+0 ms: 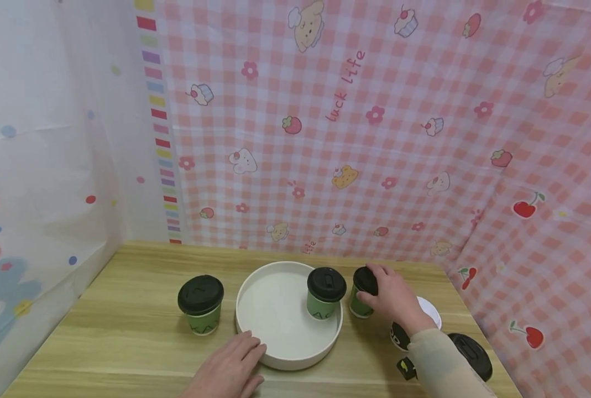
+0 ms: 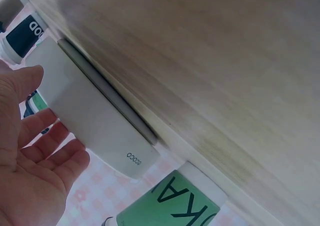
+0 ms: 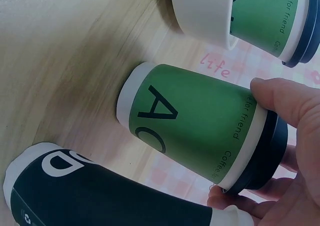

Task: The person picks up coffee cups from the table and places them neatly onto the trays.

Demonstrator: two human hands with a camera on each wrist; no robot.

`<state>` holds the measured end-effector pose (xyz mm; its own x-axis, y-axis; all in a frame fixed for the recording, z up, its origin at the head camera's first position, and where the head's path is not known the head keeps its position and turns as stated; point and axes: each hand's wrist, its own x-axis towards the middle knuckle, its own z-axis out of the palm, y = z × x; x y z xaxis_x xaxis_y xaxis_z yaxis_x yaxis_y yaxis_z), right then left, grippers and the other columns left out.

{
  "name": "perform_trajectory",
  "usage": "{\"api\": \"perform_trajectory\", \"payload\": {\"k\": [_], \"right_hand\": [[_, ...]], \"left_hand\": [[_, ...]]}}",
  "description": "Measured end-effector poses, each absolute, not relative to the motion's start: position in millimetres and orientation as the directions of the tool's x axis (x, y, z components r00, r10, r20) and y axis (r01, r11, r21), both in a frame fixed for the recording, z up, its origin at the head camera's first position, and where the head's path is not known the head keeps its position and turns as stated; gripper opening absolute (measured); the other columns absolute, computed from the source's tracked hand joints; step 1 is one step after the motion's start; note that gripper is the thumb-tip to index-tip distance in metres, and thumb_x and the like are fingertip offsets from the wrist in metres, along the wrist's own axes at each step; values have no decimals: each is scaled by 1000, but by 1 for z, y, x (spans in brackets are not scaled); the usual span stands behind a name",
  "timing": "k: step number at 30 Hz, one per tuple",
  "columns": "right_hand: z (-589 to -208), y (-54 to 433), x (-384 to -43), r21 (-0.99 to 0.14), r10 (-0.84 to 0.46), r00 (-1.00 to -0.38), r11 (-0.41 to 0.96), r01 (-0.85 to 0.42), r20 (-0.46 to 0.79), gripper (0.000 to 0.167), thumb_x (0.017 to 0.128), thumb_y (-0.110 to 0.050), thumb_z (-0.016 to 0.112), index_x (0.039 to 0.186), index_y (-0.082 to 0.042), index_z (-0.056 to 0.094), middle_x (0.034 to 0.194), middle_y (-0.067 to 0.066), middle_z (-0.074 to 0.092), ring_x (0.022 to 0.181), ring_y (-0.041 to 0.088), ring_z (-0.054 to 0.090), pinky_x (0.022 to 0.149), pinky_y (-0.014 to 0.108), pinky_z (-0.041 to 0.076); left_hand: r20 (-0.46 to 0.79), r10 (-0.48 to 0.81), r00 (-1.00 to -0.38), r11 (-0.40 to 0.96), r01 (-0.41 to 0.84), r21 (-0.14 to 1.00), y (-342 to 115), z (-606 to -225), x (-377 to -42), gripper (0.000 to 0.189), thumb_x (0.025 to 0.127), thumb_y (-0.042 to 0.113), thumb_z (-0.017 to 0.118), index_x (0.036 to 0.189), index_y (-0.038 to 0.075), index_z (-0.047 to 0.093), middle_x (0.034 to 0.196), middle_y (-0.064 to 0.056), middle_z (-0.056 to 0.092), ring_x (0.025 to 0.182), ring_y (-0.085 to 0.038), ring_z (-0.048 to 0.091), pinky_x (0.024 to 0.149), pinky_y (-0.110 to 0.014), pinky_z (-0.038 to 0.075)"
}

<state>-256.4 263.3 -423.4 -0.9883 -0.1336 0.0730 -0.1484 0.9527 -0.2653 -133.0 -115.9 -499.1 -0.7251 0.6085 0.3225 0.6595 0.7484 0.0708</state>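
Observation:
My right hand (image 1: 395, 296) grips a green paper coffee cup (image 3: 190, 121) around its black lid, thumb on one side and fingers on the other. This cup stands upright on the table, just right of a round white tray (image 1: 275, 326). Inside the tray, at its right side, stands another green cup (image 1: 323, 304) with a black lid. My left hand (image 1: 230, 365) rests at the tray's near-left rim, its fingers loosely bent and grasping nothing. Left of the tray a third green lidded cup (image 1: 203, 315) stands on the table.
Near my right forearm stands a dark cup (image 3: 110, 191) with a white rim, partly hidden in the head view. Farther right is a black lid (image 1: 474, 356), with a small black item (image 1: 406, 367) beside the sleeve. Patterned cloth (image 1: 325, 166) hangs behind the wooden table (image 1: 126, 331).

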Motion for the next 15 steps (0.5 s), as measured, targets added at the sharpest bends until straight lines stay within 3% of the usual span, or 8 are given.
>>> {"api": "perform_trajectory", "payload": {"k": [15], "right_hand": [[-423, 266, -256, -265, -123, -990, 955, -136, 65, 78, 97, -40, 77, 159, -5, 46, 156, 30, 51, 139, 54, 53, 110, 71, 49]], "left_hand": [[313, 613, -725, 743, 664, 82, -117, -500, -134, 47, 96, 38, 80, 133, 11, 70, 129, -2, 68, 127, -23, 64, 110, -41, 58]]}}
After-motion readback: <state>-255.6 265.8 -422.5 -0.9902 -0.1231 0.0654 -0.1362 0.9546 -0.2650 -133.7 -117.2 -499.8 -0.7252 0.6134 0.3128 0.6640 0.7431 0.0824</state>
